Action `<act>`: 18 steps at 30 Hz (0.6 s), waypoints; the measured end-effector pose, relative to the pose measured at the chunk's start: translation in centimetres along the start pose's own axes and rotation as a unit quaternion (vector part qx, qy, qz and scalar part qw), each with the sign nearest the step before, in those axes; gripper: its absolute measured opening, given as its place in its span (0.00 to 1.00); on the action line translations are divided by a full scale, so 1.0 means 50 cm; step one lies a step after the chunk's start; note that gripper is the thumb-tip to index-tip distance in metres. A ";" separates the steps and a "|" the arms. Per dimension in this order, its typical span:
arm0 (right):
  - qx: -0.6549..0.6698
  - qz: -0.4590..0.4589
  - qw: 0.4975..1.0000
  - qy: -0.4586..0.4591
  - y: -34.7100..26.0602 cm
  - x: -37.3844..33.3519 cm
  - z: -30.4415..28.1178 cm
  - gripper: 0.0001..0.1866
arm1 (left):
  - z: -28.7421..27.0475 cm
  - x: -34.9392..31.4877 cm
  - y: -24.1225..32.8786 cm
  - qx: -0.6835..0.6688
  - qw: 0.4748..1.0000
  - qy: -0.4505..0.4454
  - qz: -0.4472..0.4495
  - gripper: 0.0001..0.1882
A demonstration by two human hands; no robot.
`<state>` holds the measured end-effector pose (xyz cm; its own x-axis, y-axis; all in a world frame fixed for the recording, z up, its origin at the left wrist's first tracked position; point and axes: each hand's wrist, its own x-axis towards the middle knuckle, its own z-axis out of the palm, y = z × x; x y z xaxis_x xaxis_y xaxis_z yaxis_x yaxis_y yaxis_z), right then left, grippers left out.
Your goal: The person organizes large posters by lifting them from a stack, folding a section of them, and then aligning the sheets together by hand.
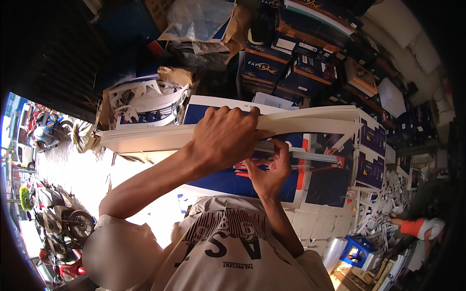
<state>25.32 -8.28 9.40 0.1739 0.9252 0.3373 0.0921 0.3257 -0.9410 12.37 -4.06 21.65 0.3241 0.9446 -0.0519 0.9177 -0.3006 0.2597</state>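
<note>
Left hand (224, 135) clamped on long cream paper stack (145, 138), before brown cardboard box (178, 75) of white scraps (153, 99), lettered navy cartons (264, 66) — right hand (270, 175) at thin grey sheaf (318, 157), grip I can't tell.

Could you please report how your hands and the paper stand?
Left hand clasped over long paper sheaf. Right hand at thinner stack below. Open carton beyond, to the left.

A long, thick stack of pale sheets (155, 138) runs crosswise, edges showing, its right end parted into layers — below that end, a thinner grey-white bundle (315, 156).
</note>
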 end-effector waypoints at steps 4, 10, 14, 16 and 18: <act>-0.042 -0.027 0.997 -0.050 0.021 0.007 -0.003 0.22 | 0.008 0.012 -0.011 0.004 1.000 0.017 -0.013 0.26; 0.042 -0.016 0.998 -0.054 0.008 0.019 0.012 0.23 | 0.007 0.049 -0.043 -0.039 0.998 0.053 -0.018 0.26; -0.022 -0.048 0.997 -0.051 0.018 0.026 0.020 0.22 | -0.005 0.102 -0.085 -0.081 0.995 -0.041 -0.040 0.29; -0.075 -0.046 0.994 -0.058 0.028 0.022 0.017 0.21 | -0.013 0.095 -0.086 -0.086 0.993 -0.064 -0.057 0.27; -0.024 -0.006 0.999 -0.047 0.003 0.018 0.025 0.22 | -0.011 0.083 -0.073 -0.095 0.988 -0.103 -0.063 0.24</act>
<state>24.28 -7.15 9.56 0.0795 0.9361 0.3426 0.1411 0.3297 -0.9335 10.24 1.03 21.01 0.2678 0.9202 -0.2855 0.9003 -0.1334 0.4144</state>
